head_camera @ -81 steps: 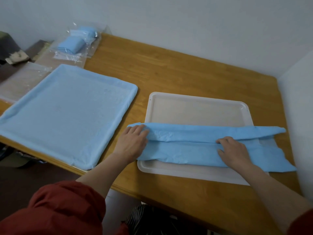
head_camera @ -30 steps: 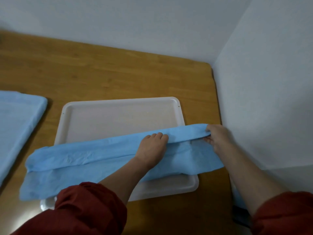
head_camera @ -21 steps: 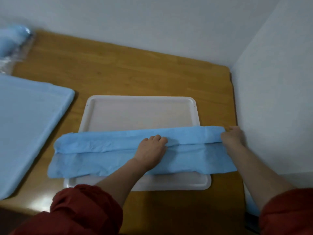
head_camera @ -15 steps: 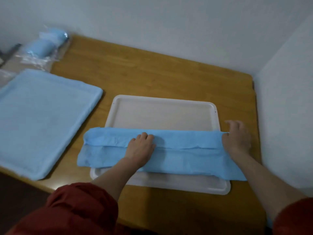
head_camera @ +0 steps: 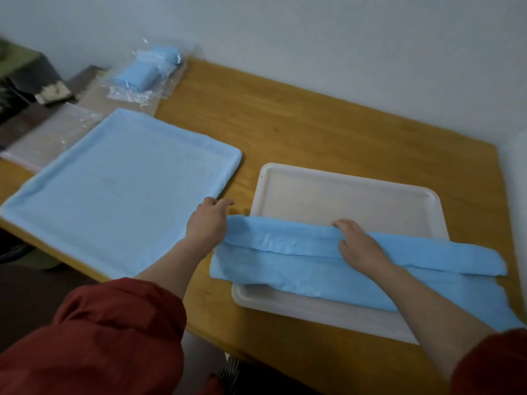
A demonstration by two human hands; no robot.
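Length is what the next move turns on. The blue sheet (head_camera: 285,269) is folded into a long band whose axis runs left to right across the near half of the white tray (head_camera: 342,195). It overshoots the tray at both ends, a little on the left and much more on the right, where it trails over the desk (head_camera: 313,124) toward the near right corner. A narrower folded layer lies along the band's far side, on top of a wider layer nearer me.

My left hand (head_camera: 207,223) is at the band's left end, just off the tray's left rim, with the fingers curled. It looks to be gripping that end, though the palm hides the contact itself. My right hand (head_camera: 360,248) lies palm down about midway along the band, fingers fairly straight and tips at the far folded edge, pressing the layers down rather than holding them. Both forearms reach in from the near edge, the left angled rightward and the right angled leftward.

So the left end is in hand, and neither hand covers the long right tail. I judge the right hand to be the nearer one for it; it would have to slide outward along the axis. The sheet looks thin and limp, liable to slip out of line.

To my left, near but not touching, a pale blue pad (head_camera: 122,189) lies spread flat on the desk.
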